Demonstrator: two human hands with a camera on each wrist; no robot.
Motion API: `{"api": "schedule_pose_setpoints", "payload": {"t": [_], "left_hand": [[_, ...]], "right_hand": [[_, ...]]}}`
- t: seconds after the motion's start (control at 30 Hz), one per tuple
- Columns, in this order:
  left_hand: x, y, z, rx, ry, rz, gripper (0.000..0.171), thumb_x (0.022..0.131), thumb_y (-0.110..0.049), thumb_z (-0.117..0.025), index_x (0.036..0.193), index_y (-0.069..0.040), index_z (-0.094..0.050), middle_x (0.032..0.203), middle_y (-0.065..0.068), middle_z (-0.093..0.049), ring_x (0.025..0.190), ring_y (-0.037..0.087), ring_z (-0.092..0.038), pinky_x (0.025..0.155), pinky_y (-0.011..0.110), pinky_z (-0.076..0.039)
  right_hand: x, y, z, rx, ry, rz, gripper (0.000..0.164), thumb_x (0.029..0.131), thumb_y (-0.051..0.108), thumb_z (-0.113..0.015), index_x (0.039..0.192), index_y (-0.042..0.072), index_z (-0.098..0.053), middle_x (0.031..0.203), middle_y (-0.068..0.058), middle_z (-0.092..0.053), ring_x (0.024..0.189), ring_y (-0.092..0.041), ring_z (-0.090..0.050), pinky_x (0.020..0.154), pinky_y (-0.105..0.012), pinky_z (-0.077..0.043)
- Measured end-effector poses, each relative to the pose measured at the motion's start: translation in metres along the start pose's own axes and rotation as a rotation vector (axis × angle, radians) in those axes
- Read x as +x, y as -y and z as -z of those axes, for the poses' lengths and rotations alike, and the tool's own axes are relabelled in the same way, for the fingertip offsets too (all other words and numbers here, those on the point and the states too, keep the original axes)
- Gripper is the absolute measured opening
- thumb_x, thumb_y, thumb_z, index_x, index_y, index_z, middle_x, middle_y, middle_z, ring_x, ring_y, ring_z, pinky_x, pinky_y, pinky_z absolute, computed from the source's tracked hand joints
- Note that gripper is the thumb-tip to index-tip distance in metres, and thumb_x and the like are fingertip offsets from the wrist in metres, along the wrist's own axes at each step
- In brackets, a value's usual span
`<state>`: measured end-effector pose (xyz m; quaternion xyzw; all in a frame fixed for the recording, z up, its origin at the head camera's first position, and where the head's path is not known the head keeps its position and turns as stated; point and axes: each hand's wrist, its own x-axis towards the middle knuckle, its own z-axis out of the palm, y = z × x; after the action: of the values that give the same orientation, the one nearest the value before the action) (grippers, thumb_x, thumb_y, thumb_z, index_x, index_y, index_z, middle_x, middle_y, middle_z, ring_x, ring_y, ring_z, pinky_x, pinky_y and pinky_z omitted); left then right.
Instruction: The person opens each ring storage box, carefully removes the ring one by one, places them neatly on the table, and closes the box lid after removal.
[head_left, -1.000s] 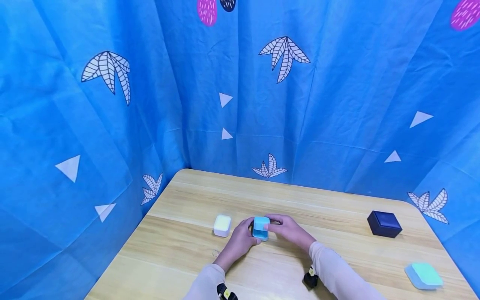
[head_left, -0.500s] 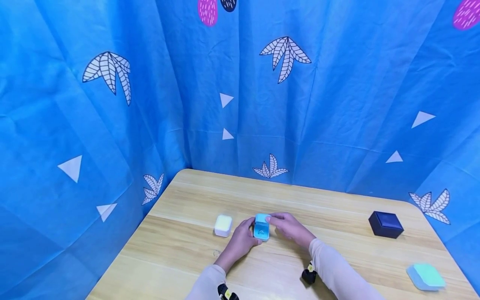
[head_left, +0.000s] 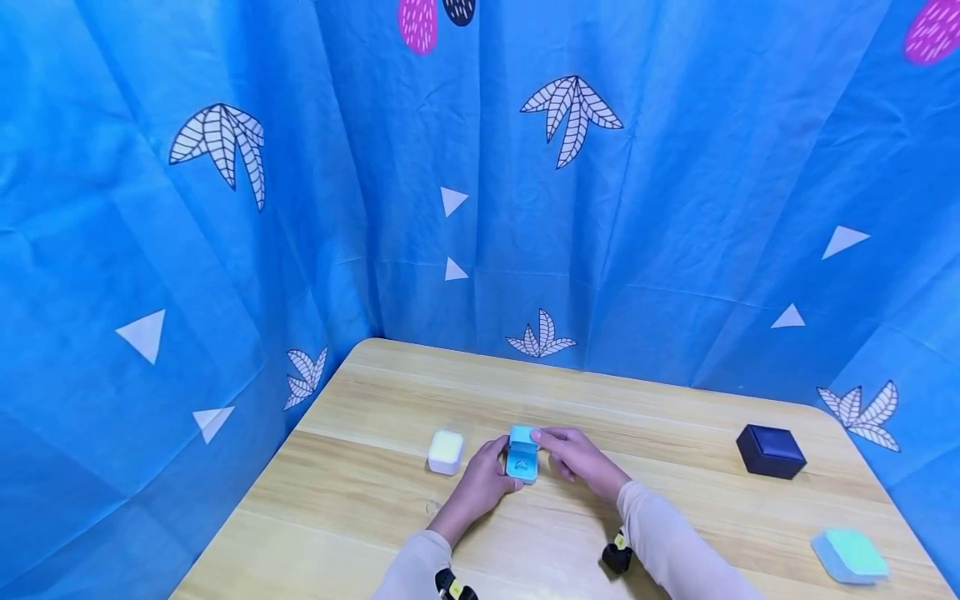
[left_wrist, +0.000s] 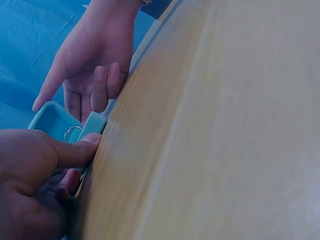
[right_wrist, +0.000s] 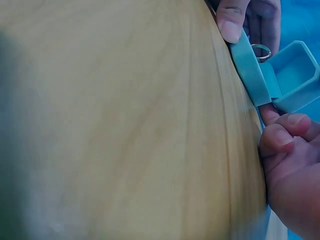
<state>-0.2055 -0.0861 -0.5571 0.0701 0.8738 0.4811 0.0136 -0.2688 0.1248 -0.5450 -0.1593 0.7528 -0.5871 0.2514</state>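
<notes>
A turquoise ring box [head_left: 524, 436] stands on the wooden table with its lid raised. Inside its base sits a ring [right_wrist: 268, 52], upright in the slot. My left hand [head_left: 482, 482] grips the base from the left, its thumb [left_wrist: 82, 150] across the front. At the lid's right side, my right hand [head_left: 579, 458] holds the lid edge with one digit on top, while other fingers curl beside the box in the right wrist view. On the table left of my left wrist lies what looks like a second ring [head_left: 427, 505], thin and small.
A white box [head_left: 446, 452] stands just left of my left hand. Toward the right edge of the table [head_left: 390, 400] are a dark blue box [head_left: 771, 451] and a mint-green box [head_left: 851, 554]. A blue patterned curtain [head_left: 465, 317] hangs around the back and sides.
The ring box's lid has swung further up and back under my right hand, bringing the ring inside into view. My left hand keeps its grip on the base.
</notes>
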Motion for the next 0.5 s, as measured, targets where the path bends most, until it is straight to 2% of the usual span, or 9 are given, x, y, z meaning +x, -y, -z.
{"api": "schedule_pose_setpoints", "payload": {"t": [0.13,0.23,0.27,0.33,0.4,0.5], "left_hand": [[0.001,0.000,-0.001,0.003,0.012,0.006,0.075,0.081,-0.005,-0.081,0.147,0.002,-0.046,0.127,0.014,-0.058,0.080,0.013,-0.052,0.069,0.024,-0.047],[0.002,0.000,-0.001,0.007,0.021,0.014,0.075,0.082,-0.006,-0.081,0.148,0.002,-0.045,0.128,0.014,-0.057,0.080,0.013,-0.052,0.068,0.024,-0.047],[0.002,0.000,-0.001,0.006,0.022,0.014,0.076,0.082,-0.006,-0.081,0.148,0.002,-0.045,0.129,0.014,-0.057,0.080,0.014,-0.052,0.068,0.024,-0.047],[0.003,0.001,-0.001,0.004,0.022,0.012,0.076,0.082,-0.007,-0.081,0.148,0.002,-0.044,0.129,0.014,-0.057,0.080,0.014,-0.052,0.068,0.024,-0.047],[0.003,0.002,-0.001,0.007,0.020,0.012,0.076,0.082,-0.007,-0.081,0.148,0.001,-0.044,0.128,0.013,-0.057,0.080,0.014,-0.052,0.067,0.024,-0.046],[0.003,0.003,-0.002,0.015,0.015,0.014,0.076,0.082,-0.007,-0.081,0.148,0.001,-0.045,0.127,0.012,-0.057,0.079,0.013,-0.052,0.068,0.024,-0.046]], "right_hand": [[-0.004,-0.002,0.000,0.004,-0.023,0.023,0.055,0.101,0.054,-0.051,0.137,0.013,-0.062,0.058,0.002,-0.042,0.050,-0.015,-0.039,0.047,-0.023,-0.037],[-0.006,-0.002,-0.003,0.000,-0.095,0.019,0.061,0.100,0.057,-0.051,0.141,0.012,-0.058,0.061,-0.001,-0.044,0.052,-0.016,-0.041,0.048,-0.025,-0.039],[-0.007,-0.002,-0.005,0.000,-0.136,0.012,0.064,0.098,0.058,-0.053,0.142,0.012,-0.057,0.063,-0.002,-0.044,0.053,-0.017,-0.041,0.049,-0.026,-0.040],[-0.010,0.000,-0.010,-0.027,-0.250,0.013,0.067,0.095,0.060,-0.057,0.142,0.013,-0.057,0.074,-0.002,-0.057,0.059,-0.016,-0.048,0.053,-0.029,-0.045],[-0.013,0.001,-0.016,-0.073,-0.374,0.039,0.064,0.094,0.060,-0.059,0.139,0.015,-0.061,0.095,-0.001,-0.068,0.076,-0.016,-0.059,0.067,-0.032,-0.053],[-0.020,0.002,-0.025,-0.128,-0.524,0.115,0.051,0.095,0.054,-0.063,0.129,0.016,-0.068,0.124,0.004,-0.068,0.103,-0.017,-0.062,0.088,-0.037,-0.054]]}}
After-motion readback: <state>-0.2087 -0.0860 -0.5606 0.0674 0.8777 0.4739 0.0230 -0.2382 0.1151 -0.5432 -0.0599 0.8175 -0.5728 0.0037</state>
